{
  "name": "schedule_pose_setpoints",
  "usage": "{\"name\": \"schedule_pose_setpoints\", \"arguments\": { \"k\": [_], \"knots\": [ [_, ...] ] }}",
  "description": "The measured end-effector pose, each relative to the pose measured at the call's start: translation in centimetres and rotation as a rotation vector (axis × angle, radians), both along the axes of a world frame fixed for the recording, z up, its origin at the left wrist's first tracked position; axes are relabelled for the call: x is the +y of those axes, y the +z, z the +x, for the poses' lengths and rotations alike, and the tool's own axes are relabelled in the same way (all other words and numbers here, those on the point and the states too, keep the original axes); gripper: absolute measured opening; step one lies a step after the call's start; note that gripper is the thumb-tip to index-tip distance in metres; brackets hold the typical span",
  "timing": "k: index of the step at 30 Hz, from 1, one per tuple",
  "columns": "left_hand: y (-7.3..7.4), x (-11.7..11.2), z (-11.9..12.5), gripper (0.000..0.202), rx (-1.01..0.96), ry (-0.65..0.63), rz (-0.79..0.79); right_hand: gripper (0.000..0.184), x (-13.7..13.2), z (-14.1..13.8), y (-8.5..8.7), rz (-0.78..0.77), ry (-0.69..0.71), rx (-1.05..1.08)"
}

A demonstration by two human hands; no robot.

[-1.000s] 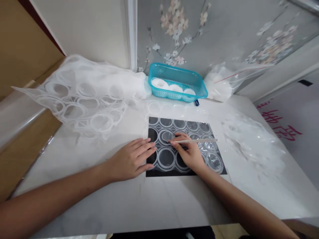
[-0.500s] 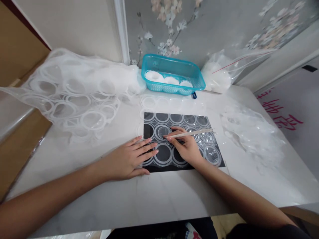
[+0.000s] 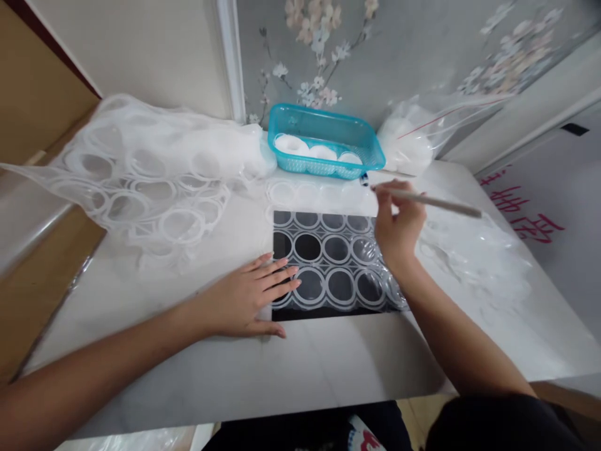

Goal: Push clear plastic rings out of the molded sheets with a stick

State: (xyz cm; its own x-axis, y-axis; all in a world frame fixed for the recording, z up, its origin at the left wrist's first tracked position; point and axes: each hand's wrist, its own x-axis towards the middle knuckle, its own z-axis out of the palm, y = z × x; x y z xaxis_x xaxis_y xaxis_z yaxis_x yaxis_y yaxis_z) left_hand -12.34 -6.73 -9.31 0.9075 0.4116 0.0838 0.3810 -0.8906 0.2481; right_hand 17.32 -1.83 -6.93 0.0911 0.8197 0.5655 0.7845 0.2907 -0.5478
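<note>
A clear sheet with rows of white-ringed circles (image 3: 339,266) lies over a black mat (image 3: 328,313) on the table. My left hand (image 3: 253,294) rests flat on the sheet's left edge, fingers spread and holding nothing. My right hand (image 3: 401,216) is raised over the right part of the sheet, closed around a thin pale stick (image 3: 446,203). The stick slants down to the right, its other end near my fingertips. Whether anything clings to that end is too small to tell. Just beyond it lies a small dark-blue object (image 3: 364,180).
At the back stands a blue plastic basket (image 3: 323,113) with white rolls (image 3: 291,145) inside. Crumpled ring-cut film (image 3: 154,181) piles up on the left, more clear film scraps (image 3: 488,263) on the right. A zip bag (image 3: 408,138) of white material leans by the wall.
My right hand has lifted off the sheet with the stick, moving right and toward the basket. The circle it worked at now looks plain black. My left hand has stayed put.
</note>
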Motion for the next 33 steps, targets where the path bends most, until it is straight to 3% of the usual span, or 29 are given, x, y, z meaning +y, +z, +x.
{"name": "schedule_pose_setpoints", "arguments": {
  "k": [1,5,8,17,24,30,33],
  "knots": [
    [0.0,0.0,0.0,0.075,-0.003,-0.002,0.011,0.019,-1.2,-0.2,-0.1,-0.036,0.025,0.001],
    [0.3,-0.4,0.1,0.068,-0.053,-0.06,0.085,0.013,-8.7,-2.8,-2.0,-0.313,0.416,0.045],
    [0.4,-1.0,0.4,0.066,-0.084,-0.112,0.077,0.014,-12.0,-4.0,-3.1,-0.392,0.492,0.082],
    [0.2,-1.9,1.1,0.078,-0.031,-0.083,0.057,0.013,-11.6,-3.8,-3.1,-0.426,0.449,0.12],
    [-0.1,-2.0,1.2,0.074,-0.044,-0.035,0.021,0.013,-11.7,-3.7,-3.3,-0.411,0.421,0.08],
    [-0.3,-2.0,1.4,0.08,-0.046,0.015,-0.048,0.022,-12.7,-3.8,-3.7,-0.177,0.542,-0.284],
    [-0.3,-1.9,1.5,0.086,-0.036,0.023,-0.1,0.023,-10.4,-2.9,-2.3,-0.089,0.495,-0.399]
  ]
}}
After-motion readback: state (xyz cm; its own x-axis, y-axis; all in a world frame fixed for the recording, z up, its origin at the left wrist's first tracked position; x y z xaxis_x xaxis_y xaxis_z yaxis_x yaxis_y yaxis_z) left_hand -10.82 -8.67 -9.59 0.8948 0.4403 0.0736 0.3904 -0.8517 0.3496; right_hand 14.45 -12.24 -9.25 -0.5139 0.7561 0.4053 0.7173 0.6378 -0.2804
